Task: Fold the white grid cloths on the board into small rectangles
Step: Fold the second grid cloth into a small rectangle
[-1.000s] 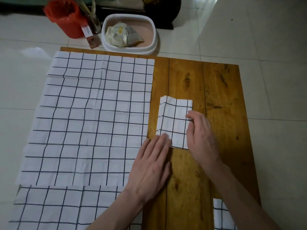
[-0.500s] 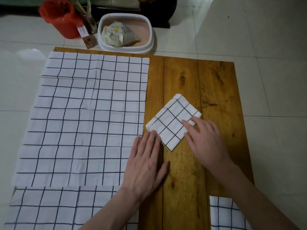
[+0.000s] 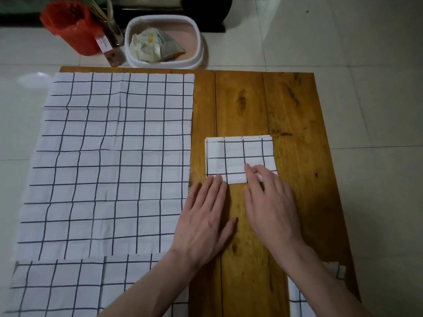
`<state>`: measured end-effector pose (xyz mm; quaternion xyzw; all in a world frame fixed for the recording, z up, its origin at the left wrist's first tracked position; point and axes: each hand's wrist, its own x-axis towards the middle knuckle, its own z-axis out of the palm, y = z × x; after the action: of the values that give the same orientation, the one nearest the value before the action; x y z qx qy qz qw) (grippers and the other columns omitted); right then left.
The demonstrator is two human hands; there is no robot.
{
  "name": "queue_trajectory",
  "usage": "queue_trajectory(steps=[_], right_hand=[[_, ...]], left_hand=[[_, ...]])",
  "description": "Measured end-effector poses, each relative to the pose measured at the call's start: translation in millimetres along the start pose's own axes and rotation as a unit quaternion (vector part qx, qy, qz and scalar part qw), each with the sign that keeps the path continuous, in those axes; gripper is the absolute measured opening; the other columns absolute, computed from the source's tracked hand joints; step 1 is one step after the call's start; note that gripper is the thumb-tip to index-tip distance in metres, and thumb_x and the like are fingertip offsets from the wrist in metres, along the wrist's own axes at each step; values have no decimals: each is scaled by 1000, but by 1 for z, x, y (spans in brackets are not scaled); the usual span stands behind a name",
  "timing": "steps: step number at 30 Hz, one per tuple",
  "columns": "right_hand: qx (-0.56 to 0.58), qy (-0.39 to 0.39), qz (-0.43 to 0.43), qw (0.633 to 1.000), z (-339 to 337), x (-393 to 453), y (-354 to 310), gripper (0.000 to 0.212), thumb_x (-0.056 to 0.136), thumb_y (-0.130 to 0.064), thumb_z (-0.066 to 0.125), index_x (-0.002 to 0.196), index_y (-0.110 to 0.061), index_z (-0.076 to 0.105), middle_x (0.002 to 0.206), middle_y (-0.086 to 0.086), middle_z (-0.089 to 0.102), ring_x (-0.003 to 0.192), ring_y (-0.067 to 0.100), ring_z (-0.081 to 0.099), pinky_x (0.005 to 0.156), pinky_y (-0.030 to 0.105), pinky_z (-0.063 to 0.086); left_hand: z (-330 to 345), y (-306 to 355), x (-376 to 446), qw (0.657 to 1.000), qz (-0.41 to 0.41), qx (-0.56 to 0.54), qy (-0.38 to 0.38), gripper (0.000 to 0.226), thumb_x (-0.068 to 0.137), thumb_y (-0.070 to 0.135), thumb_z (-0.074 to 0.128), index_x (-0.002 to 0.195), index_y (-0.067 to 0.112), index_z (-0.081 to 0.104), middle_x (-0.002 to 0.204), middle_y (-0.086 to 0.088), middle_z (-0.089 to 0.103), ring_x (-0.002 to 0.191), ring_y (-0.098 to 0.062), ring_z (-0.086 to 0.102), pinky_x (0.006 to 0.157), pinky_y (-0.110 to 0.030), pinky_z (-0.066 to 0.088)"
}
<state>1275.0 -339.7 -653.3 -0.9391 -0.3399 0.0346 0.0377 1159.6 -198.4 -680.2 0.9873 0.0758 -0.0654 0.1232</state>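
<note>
**Folded cloth squared on the board, both hands at its near edge**

A folded cloth [image 3: 238, 156] lies as a small rectangle on the wooden board [image 3: 295, 106], its long side across. The left hand [image 3: 206, 216] lies flat on the board, fingers [image 3: 216, 181] straight, tips touching the cloth's near left corner. The right hand [image 3: 270, 202] rests its straight fingers on the near right part. A large open cloth [image 3: 109, 161] covers the board's left side; another cloth [image 3: 68, 287] lies nearer. Beyond the board, on the tiled floor, stand a red bin [image 3: 71, 26] and a white tub [image 3: 196, 42].
</note>
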Motion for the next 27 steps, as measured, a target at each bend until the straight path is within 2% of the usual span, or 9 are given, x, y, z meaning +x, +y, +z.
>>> queue_trajectory(steps=[3, 6, 11, 13, 17, 20, 27], right_hand=[[21, -15, -72, 997, 4, -8, -5, 53, 113, -34, 24, 160, -13, 36, 167, 7, 35, 156, 22, 29, 124, 45, 33], [35, -50, -100, 993, 14, -15, -8, 59, 113, -43, 15, 162, -14, 30, 171, 4, 25, 159, 17, 19, 126, 48, 31], [60, -92, -101, 989, 22, -19, -4, 66, 111, -55, 8, 165, -19, 18, 173, -1, 14, 160, 10, 7, 129, 45, 21], [55, -105, -107, 987, 24, -19, 0, 68, 110, -58, 8, 166, -20, 13, 174, -3, 8, 160, 9, 1, 130, 44, 17], [51, -114, -114, 986, 23, -20, 9, 69, 110, -60, 13, 166, -21, 14, 174, -4, 8, 160, 8, 2, 129, 45, 18], [54, -120, -110, 985, 22, -21, 18, 69, 109, -61, 15, 166, -22, 12, 174, -5, 6, 160, 8, 2, 129, 45, 20], [90, -130, -49, 986, 15, -30, 48, 72, 107, -66, 8, 166, -25, 7, 174, -9, 1, 159, 3, -4, 129, 37, 5]], left_hand=[[1, 1, -1, 1000, -10, -8, 14, 78, 107, 59, 34, 166, 9, 23, 173, -11, 21, 162, -25, 12, 128, -50, 17], [2, 6, -2, 999, -13, -19, 30, 76, 107, 56, 35, 166, 9, 21, 173, -10, 21, 162, -24, 11, 129, -51, 22], [9, 10, -2, 998, -35, -29, 33, 73, 109, 57, 20, 167, 11, 20, 174, -8, 18, 163, -24, 8, 129, -53, 22], [11, 9, -3, 998, -38, -29, 35, 72, 109, 55, 24, 167, 11, 20, 174, -7, 17, 163, -24, 7, 129, -52, 21], [12, 9, -3, 998, -42, -25, 33, 71, 108, 51, 31, 166, 11, 21, 175, -7, 17, 163, -23, 8, 129, -51, 23], [10, 9, -2, 998, -47, -24, 26, 72, 108, 53, 32, 167, 11, 20, 175, -7, 15, 163, -23, 6, 130, -49, 17], [7, 7, -2, 999, -45, -27, 16, 70, 107, 46, 35, 167, 13, 20, 175, -6, 15, 163, -22, 4, 130, -50, 19]])
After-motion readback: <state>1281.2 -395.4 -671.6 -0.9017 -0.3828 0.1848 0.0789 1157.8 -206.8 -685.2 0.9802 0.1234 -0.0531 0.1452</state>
